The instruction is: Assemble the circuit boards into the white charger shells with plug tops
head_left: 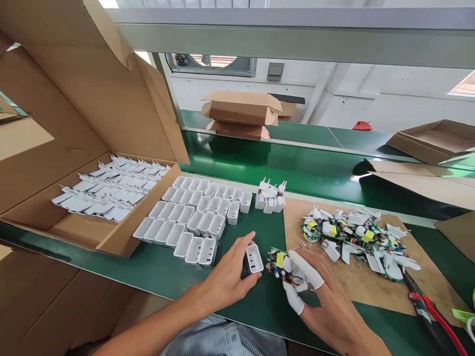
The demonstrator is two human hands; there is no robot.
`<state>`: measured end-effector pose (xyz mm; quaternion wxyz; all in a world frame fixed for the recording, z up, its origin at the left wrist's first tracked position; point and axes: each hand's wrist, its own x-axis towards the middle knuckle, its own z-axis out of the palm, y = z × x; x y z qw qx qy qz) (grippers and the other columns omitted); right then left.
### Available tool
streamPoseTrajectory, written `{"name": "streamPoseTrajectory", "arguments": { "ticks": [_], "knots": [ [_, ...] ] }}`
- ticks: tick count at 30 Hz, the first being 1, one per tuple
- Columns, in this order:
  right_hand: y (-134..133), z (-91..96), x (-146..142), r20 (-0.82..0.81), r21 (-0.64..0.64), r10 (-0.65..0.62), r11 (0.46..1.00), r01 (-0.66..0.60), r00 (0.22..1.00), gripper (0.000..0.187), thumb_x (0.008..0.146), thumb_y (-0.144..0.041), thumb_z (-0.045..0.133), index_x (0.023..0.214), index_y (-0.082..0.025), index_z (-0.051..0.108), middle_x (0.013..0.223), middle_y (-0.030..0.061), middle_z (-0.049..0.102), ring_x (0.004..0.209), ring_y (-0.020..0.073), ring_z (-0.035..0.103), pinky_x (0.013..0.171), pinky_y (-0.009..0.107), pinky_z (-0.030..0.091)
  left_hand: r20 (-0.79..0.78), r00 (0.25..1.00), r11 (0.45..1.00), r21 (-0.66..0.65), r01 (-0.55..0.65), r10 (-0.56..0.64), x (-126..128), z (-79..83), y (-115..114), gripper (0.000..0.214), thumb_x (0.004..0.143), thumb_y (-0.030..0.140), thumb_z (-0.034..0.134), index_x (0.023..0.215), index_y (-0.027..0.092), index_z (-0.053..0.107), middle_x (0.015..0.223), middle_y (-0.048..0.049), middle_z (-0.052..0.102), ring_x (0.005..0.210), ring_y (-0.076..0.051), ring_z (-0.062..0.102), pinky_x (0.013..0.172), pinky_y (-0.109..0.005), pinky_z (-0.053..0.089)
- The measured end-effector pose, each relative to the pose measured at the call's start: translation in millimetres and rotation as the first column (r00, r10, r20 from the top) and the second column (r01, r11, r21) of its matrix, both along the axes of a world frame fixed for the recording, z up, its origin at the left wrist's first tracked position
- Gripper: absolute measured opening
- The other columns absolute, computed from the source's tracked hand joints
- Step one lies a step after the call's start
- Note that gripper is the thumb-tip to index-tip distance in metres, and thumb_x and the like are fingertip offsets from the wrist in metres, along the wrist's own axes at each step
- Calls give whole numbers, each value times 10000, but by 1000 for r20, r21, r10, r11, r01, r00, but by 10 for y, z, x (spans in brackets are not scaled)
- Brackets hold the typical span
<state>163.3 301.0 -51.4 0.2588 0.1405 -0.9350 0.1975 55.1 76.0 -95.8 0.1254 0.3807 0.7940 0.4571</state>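
My left hand (233, 277) is closed around a white plastic charger housing (254, 258), its slotted inside facing up toward me. Just to the right, my right hand (326, 296) grips a charger circuit board (280, 262) with a yellow part and a white plastic piece; white finger cots cover the thumb and a finger. The board and the housing are close but apart. Left of my hands stand rows of white housings (196, 207) with their open sides up. A pile of circuit boards with white plug parts (356, 237) lies to the right.
At left, an open cardboard box (115, 242) holds rows of white plug pieces (111, 190). A small group of filled housings (270, 195) stands at the back. Red-handled pliers (426, 301) lie on brown cardboard (341, 282) at right. Beyond runs a green belt (230, 158).
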Motion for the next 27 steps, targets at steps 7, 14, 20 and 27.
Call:
{"name": "streamPoseTrajectory", "arguments": {
  "ticks": [7, 14, 20, 27],
  "knots": [
    [-196, 29, -53, -24, 124, 23, 992, -20, 999, 520, 964, -84, 510, 1473, -174, 458, 1232, 152, 702, 1165, 288, 683, 964, 464, 624, -94, 995, 985, 164, 62, -47, 17, -186, 10, 858, 915, 114, 617, 1604, 310, 143, 1474, -133, 525, 1358, -277, 540, 1144, -536, 477],
    [-285, 48, -79, 8, 221, -12, 975, 10, 1000, 479, 953, -58, 462, 1427, -124, 493, 1230, 165, 703, 1166, 291, 678, 979, 458, 619, -107, 993, 974, 210, 80, -58, -10, -254, 11, 914, 866, 27, 578, 1620, 300, 138, 1499, -137, 512, 1414, -291, 467, 1160, -559, 456],
    [-335, 141, -123, 32, 288, -9, 957, -1, 999, 430, 951, -56, 406, 1369, -59, 510, 1182, 188, 706, 1092, 306, 687, 878, 446, 653, -99, 993, 975, 205, 83, -64, -1, -258, -1, 854, 887, 48, 583, 1609, 291, 198, 1510, -137, 502, 1427, -292, 437, 1160, -533, 466],
    [-340, 121, -174, 58, 315, 7, 949, -25, 998, 471, 907, -26, 454, 1376, -16, 500, 1197, 204, 683, 1102, 322, 664, 918, 459, 633, -95, 994, 978, 196, 73, -55, -6, -298, -5, 922, 875, 29, 581, 1627, 336, 145, 1530, -110, 461, 1428, -285, 419, 1180, -545, 438]
  ]
}}
